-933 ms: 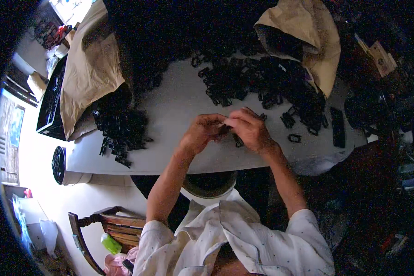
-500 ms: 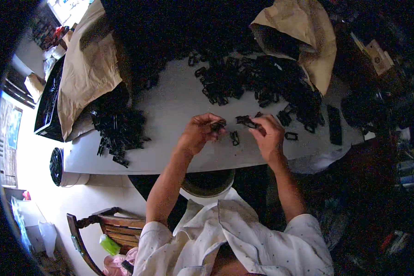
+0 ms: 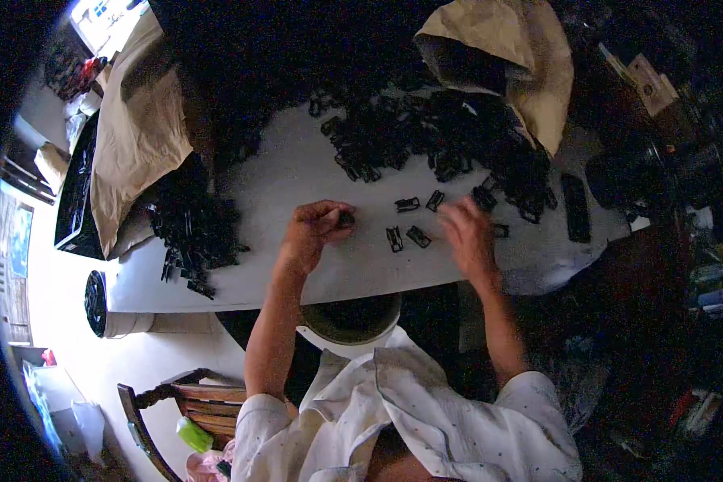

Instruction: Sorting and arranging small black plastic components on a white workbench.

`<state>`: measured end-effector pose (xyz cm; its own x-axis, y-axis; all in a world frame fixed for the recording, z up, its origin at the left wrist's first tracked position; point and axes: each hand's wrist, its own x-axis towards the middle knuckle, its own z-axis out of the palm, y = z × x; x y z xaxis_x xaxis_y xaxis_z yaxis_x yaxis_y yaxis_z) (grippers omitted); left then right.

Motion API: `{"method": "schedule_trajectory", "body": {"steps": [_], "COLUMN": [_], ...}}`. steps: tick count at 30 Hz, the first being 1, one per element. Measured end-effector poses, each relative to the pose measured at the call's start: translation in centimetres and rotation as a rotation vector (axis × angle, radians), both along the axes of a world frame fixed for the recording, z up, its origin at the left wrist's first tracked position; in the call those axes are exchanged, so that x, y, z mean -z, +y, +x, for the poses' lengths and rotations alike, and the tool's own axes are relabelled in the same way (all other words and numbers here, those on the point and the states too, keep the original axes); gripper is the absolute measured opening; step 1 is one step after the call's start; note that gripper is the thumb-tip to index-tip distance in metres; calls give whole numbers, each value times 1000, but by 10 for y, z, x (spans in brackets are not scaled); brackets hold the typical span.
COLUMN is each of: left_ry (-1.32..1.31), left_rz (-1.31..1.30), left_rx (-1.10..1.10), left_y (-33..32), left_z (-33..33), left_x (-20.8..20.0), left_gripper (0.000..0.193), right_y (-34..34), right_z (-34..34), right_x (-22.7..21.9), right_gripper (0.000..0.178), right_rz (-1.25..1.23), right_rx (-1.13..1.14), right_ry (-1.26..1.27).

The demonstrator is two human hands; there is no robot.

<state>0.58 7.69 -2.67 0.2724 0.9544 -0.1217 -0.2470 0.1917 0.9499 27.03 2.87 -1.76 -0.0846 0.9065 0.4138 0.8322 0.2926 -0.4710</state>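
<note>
My left hand [image 3: 309, 231] is closed on a small black part [image 3: 345, 218], its fingertips hiding most of it. To the right, my right hand [image 3: 468, 237] is blurred by motion, its fingers spread and nothing seen in them. Between the hands lie several small black rectangular frames, among them one frame [image 3: 407, 205] lying sideways and another frame [image 3: 394, 239] standing lengthwise. A further black piece [image 3: 483, 198] sits just beyond my right fingertips. Behind spreads a large heap of the same black frames [image 3: 394, 132].
The white table [image 3: 297, 177] carries a second black pile [image 3: 193, 229] at the left, under a brown paper bag [image 3: 140, 145]. Another paper bag [image 3: 542, 64] opens at the far right. A flat black bar [image 3: 574, 209] lies near the right edge. Below the front edge is a bucket [image 3: 353, 321].
My hands have moved apart. The black piece in my right hand has been let go, and more loose frames lie between my hands. My left hand has shifted left, still holding a black part.
</note>
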Motion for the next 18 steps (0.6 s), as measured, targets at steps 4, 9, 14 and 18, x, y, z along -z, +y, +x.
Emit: {"method": "schedule_trajectory", "body": {"steps": [4,9,14,18], "left_ry": [244,636,826,852], "left_rz": [17,360,801,657], "left_rx": [5,72,14,-96], "left_y": [-2,12,15,-6], "left_z": [14,32,35,33], "left_x": [-13,3,25,-25], "left_gripper": [5,7,13,19], "right_y": [27,37,36,35], "right_z": [-7,-14,-6,10], "right_x": [-5,4,-8,-3], "right_gripper": [23,21,26,31], "right_rz": [-73,-48,-106,-122], "right_rx": [152,184,44,-12], "right_ry": [94,-95,-37,136]}}
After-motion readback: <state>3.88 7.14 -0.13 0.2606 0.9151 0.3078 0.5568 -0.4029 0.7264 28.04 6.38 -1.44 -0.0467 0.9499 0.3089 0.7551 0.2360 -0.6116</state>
